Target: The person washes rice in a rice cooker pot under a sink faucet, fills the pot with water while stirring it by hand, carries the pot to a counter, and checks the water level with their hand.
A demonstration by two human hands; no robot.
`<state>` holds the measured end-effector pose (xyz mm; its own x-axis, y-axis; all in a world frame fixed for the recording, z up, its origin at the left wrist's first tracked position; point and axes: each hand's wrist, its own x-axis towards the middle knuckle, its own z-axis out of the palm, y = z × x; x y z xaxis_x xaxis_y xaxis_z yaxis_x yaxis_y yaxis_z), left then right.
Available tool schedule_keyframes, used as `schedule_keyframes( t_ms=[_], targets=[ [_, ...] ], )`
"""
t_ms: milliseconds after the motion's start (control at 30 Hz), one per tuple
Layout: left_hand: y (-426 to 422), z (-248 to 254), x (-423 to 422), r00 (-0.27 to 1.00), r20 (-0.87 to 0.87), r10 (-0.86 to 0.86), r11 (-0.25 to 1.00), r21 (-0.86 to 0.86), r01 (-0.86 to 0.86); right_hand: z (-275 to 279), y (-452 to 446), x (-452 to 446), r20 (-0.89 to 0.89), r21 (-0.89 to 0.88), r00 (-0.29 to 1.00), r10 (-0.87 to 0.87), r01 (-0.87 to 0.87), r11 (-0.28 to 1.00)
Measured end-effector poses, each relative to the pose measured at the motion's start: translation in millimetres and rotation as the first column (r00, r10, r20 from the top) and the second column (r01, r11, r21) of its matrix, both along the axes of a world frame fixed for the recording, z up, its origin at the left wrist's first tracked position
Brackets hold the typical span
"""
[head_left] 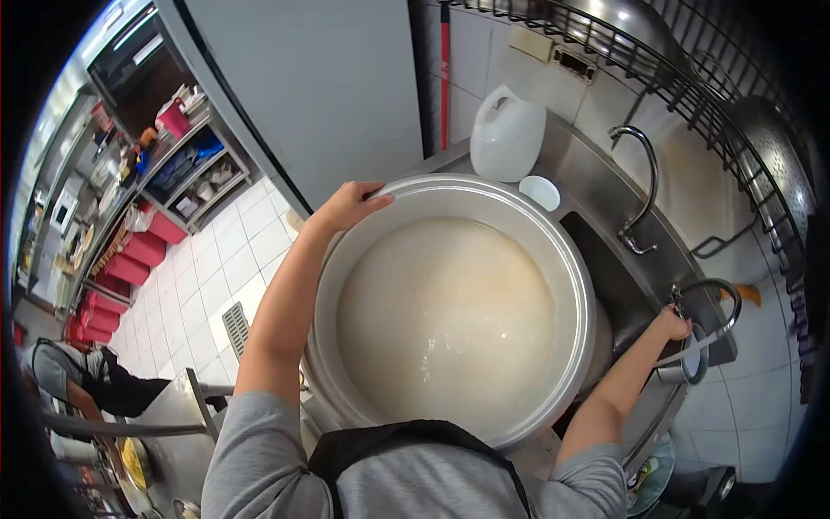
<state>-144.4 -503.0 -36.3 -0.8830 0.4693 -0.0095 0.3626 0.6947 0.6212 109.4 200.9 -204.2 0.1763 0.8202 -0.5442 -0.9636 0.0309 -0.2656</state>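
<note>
Black apron (346, 445) crowds the wide pot (566, 290) of cloudy liquid by the sink (609, 264). Left hand (353, 206) hooks its rim; right hand (673, 325) meets the tap (722, 284), closure unclear. Lopsided pulling could slosh it.

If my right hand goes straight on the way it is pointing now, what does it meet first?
Most likely the tap handle, right at the fingertips of your right hand, which seems to touch it already; the tiled wall lies behind. Depth is unclear from this one view.
</note>
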Motion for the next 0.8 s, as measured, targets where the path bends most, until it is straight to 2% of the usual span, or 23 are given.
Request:
schedule_keyframes(
  t_ms=[33,67,100,133,200,233,267,300,333,367,400,433,467,500,533,567,600,633,667,700,767,800],
  targets=[
    [-0.7,-2.4,0.6,1.000,-0.012,-0.003,0.999,0.041,0.003,-17.0,9.4,0.2,0.812,-0.036,0.580,0.061,-0.055,0.998],
    [-1.1,-4.7,0.2,1.000,-0.025,-0.009,0.997,0.082,0.011,-20.8,15.2,-0.1,0.992,-0.071,0.095,0.086,-0.156,0.985],
    [-1.3,-6.5,-1.1,0.999,-0.033,-0.010,0.996,0.091,0.013,-18.8,13.9,-1.0,0.914,-0.076,-0.405,0.017,-0.129,0.989],
    [-1.6,-8.3,-2.3,0.999,-0.041,-0.011,0.995,0.101,0.015,-12.8,16.0,-1.9,0.879,-0.068,-0.476,-0.039,-0.205,0.977],
    [-3.4,-10.7,-3.9,1.000,-0.023,-0.016,0.996,0.088,0.018,5.1,12.5,-8.6,0.973,-0.093,-0.226,0.049,-0.185,0.978],
    [-4.0,-8.7,-4.8,1.000,0.003,-0.024,0.998,0.066,0.024,38.9,-18.2,-22.7,0.978,-0.151,0.132,0.165,-0.104,0.983],
    [-4.3,-6.3,-4.6,0.999,0.025,-0.032,0.998,0.047,0.031,68.3,-41.2,-29.3,0.847,-0.230,0.481,0.225,-0.050,0.972],
    [-3.5,-3.6,-2.7,0.999,0.031,-0.028,0.999,0.032,0.027,73.7,-41.5,-9.3,0.748,-0.160,0.507,0.428,-0.488,0.858],
    [-3.6,-3.8,-3.6,0.999,0.020,-0.039,0.999,0.028,0.038,72.0,-29.8,-4.0,0.717,-0.035,0.486,0.501,-0.692,0.721],
    [-4.6,-4.4,-5.5,0.999,0.010,-0.049,0.999,0.023,0.049,69.5,-17.0,-4.0,0.694,0.097,0.440,0.570,-0.842,0.531],
    [-5.8,-5.2,-6.3,0.998,0.003,-0.060,0.998,0.018,0.060,95.5,-51.5,-15.2,0.816,0.112,0.409,0.409,-0.805,0.582],
    [-6.2,-6.9,-7.3,0.998,-0.006,-0.059,0.998,0.017,0.059,139.2,-126.8,-32.1,0.906,0.138,0.353,0.234,-0.767,0.627],
    [-6.5,-8.1,-8.9,0.998,-0.014,-0.059,0.998,0.013,0.059,171.7,-204.7,-40.6,0.836,0.383,0.466,0.290,-0.874,0.300],
    [-7.4,-9.1,-9.6,0.998,-0.021,-0.059,0.998,0.006,0.059,209.5,-280.5,-46.3,0.924,0.329,0.279,0.262,-0.928,-0.174],
    [-7.9,-7.9,-8.8,0.998,-0.016,-0.061,0.998,-0.005,0.061,226.4,-334.0,-52.6,0.936,0.240,0.057,0.348,-0.825,-0.512],
    [-8.0,-4.9,-7.9,0.998,-0.012,-0.064,0.998,-0.015,0.064,224.4,-376.3,-56.5,0.885,0.152,-0.260,0.386,-0.623,-0.767],
    [-8.3,-4.1,-7.0,0.998,-0.011,-0.067,0.997,-0.024,0.067,214.9,-414.8,-55.8,0.879,-0.134,-0.475,0.048,-0.341,-0.930],
    [-9.1,-6.3,-7.3,0.998,-0.021,-0.066,0.998,-0.003,0.066,209.8,-456.4,-52.3,0.761,-0.346,-0.594,-0.262,-0.029,-0.938],
    [-9.9,-9.5,-8.3,0.997,-0.033,-0.064,0.998,0.017,0.065,190.0,-488.8,-50.3,0.698,-0.444,-0.480,-0.531,0.293,-0.847],
    [-10.7,-12.2,-9.2,0.997,-0.046,-0.064,0.997,0.037,0.066,163.1,-515.6,-48.3,0.665,-0.475,-0.316,-0.677,0.521,-0.709],
    [-11.6,-16.3,-10.8,0.997,-0.047,-0.056,0.997,0.051,0.059,147.9,-568.4,-46.0,0.436,-0.562,-0.186,-0.880,0.707,-0.428],
    [-12.1,-17.1,-11.9,0.997,-0.047,-0.054,0.997,0.056,0.057,131.7,-589.5,-49.0,0.411,-0.596,-0.100,-0.906,0.722,-0.350]
  ],
)
